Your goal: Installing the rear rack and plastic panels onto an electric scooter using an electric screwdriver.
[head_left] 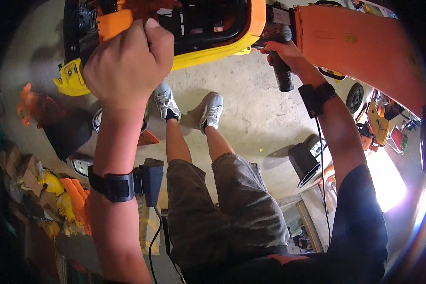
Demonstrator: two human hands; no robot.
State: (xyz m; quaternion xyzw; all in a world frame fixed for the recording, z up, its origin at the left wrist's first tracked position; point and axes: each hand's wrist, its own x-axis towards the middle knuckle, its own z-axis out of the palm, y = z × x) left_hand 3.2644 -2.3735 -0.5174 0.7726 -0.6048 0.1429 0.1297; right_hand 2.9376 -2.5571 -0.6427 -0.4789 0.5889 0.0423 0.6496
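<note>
Rigid orange-yellow plastic toy car body point(213, 45): bulky, likely light; left grip point(128, 66) clenched on edge, right grip point(281, 54) wrapped round drill point(281, 52).

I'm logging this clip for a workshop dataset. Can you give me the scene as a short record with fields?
left hand: left hand gripping the orange and yellow plastic body
right hand: right hand closed on the handle of a dark power drill, its nose toward the body
beside it: large orange panel
floor: concrete floor, the person's grey sneakers, orange and yellow parts at left
</note>
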